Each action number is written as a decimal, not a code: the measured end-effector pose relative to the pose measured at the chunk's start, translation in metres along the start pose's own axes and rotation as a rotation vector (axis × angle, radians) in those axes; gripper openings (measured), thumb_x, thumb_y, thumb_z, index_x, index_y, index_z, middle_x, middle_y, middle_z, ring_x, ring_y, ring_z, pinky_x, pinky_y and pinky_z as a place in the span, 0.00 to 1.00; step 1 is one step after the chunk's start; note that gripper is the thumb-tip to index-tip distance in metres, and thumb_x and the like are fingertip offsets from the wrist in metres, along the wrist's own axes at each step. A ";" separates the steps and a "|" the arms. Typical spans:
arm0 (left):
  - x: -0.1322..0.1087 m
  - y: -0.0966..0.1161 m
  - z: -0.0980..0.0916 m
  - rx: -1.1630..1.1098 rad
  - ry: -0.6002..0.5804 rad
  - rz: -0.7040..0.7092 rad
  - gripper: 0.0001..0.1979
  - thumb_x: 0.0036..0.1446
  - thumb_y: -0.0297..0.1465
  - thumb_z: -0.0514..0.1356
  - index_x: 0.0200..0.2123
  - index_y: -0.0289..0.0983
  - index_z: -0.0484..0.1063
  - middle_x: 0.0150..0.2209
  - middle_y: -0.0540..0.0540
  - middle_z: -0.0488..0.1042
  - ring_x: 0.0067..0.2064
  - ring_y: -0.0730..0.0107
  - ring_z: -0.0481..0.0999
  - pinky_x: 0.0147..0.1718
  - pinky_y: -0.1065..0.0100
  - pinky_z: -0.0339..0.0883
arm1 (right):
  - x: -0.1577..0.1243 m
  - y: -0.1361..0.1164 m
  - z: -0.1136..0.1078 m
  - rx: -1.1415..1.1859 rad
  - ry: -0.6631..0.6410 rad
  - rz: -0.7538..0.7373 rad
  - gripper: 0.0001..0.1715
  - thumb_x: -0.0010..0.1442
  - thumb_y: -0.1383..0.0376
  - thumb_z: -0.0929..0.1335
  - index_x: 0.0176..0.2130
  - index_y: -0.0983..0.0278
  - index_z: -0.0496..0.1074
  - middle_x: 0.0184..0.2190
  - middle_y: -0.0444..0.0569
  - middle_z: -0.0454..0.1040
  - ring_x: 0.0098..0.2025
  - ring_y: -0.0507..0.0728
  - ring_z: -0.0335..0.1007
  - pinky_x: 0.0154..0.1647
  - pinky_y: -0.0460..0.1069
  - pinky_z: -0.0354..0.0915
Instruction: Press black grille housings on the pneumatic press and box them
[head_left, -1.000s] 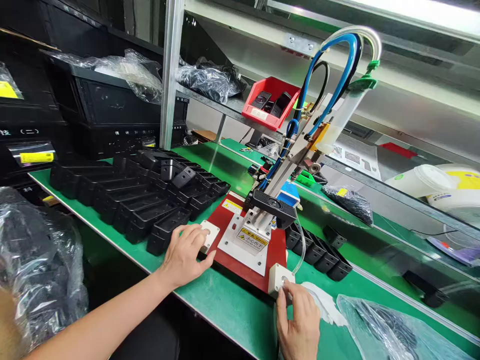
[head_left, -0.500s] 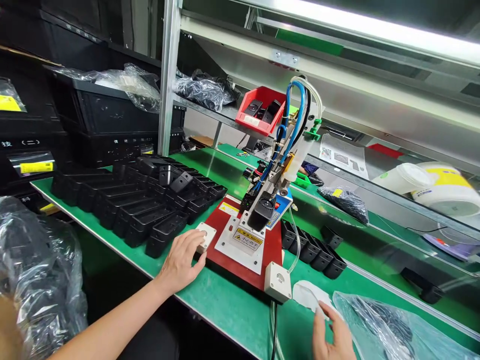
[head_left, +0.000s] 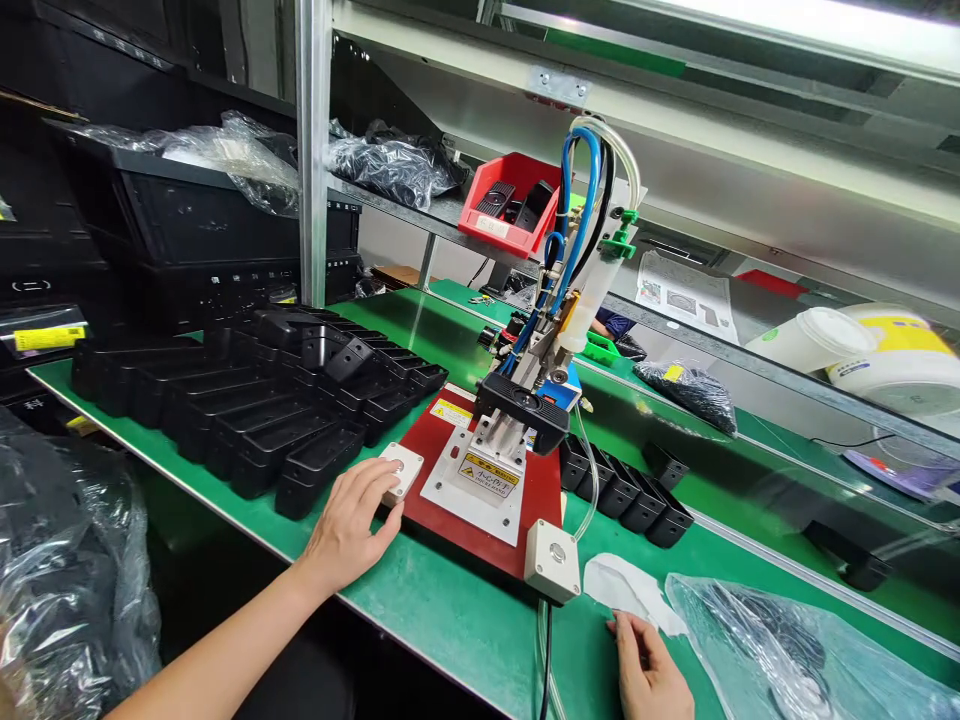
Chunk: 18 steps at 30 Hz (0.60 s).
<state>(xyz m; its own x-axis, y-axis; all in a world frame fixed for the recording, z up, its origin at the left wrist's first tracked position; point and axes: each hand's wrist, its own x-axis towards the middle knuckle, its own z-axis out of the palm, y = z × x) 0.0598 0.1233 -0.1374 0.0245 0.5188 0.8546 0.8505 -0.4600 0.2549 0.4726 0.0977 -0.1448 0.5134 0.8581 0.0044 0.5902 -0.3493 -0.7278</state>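
My right hand (head_left: 651,670) bunched, my left hand (head_left: 349,525) loose

Nearest, my right thumb and fingers are drawn together beside a crumpled white sheet (head_left: 622,587); I cannot tell whether they grip it. Farther left, my left fingers rest unclenched on a square off-white button box (head_left: 406,474). Above the flat red base board (head_left: 541,492), a long black plastic part (head_left: 544,415) sits on a silver metal fixture (head_left: 501,437). Far off, a red plastic bin (head_left: 499,225) stands on a shelf (head_left: 375,198).

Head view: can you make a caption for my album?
Left hand on a square white plastic button box, right hand near a thin white sheet, at a tall silver metal machine.
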 end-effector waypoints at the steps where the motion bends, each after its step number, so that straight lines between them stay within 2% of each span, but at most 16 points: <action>1: 0.000 0.000 0.000 -0.002 0.001 -0.002 0.16 0.57 0.23 0.60 0.49 0.36 0.65 0.51 0.39 0.72 0.55 0.56 0.70 0.52 0.54 0.67 | 0.000 0.000 0.000 -0.015 0.004 -0.005 0.36 0.43 0.34 0.62 0.38 0.56 0.75 0.37 0.46 0.80 0.40 0.65 0.75 0.43 0.55 0.67; 18: 0.000 0.000 0.000 0.000 0.002 -0.009 0.17 0.57 0.23 0.59 0.50 0.38 0.65 0.51 0.39 0.72 0.55 0.55 0.71 0.52 0.53 0.68 | -0.002 0.001 0.004 -0.085 0.098 -0.200 0.32 0.47 0.38 0.63 0.34 0.58 0.77 0.32 0.48 0.80 0.31 0.60 0.75 0.34 0.52 0.71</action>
<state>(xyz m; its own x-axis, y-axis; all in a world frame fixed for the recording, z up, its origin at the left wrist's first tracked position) 0.0599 0.1230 -0.1374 0.0157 0.5210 0.8534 0.8506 -0.4555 0.2625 0.4700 0.0970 -0.1480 0.4367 0.8742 0.2124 0.7345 -0.2102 -0.6452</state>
